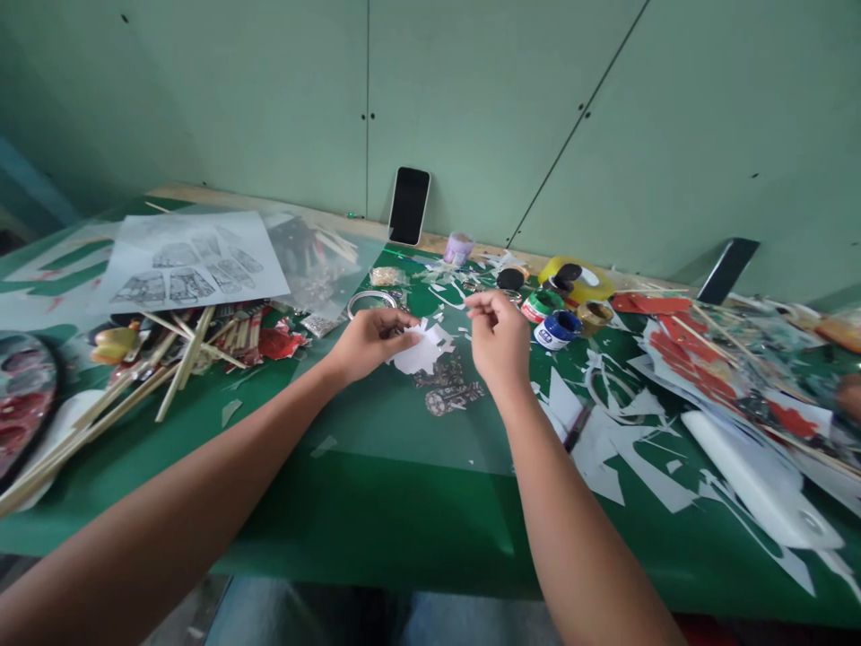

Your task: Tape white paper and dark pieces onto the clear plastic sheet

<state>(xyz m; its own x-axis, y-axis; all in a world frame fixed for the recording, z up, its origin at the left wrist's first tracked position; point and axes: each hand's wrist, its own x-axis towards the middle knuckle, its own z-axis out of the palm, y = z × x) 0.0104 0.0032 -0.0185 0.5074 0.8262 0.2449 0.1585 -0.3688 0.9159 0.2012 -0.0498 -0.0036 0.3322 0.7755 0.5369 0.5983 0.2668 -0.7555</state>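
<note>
Head camera looks down on a green table (377, 502) with a smooth, slightly shiny top. The left hand (367, 341) lies low on it, fingers bent together, and pinches the edge of a white paper cutout (422, 352). This cutout is thin and flat, with a jagged outline of small square teeth, and it rests on the table just right of the left hand, between both hands. The right hand (498, 339) is raised a little above the table, its fingertips brought together in a pinch near the cutout's upper right side; whether something tiny is between them, I cannot tell.

Just below the cutout, toward the person, lie two small printed pieces (452, 395) with a dark, dense pattern. Beyond the right hand stand small round paint jars (558, 327), one with a blue label, one green, one gold, and a yellow tape roll (582, 280) behind them. To the right of the right hand many white paper scraps (625, 449) with sharp, curved edges cover the green surface, and red paper pieces (686, 350) lie farther out. Left of the left hand there is a heap of thin pale wooden sticks (175, 354), and beyond it a printed sheet (195, 260) with grey drawings. Just beyond the left hand lies a metal ring (369, 301). A dark phone (409, 205) leans upright against the pale green wall (471, 99).
</note>
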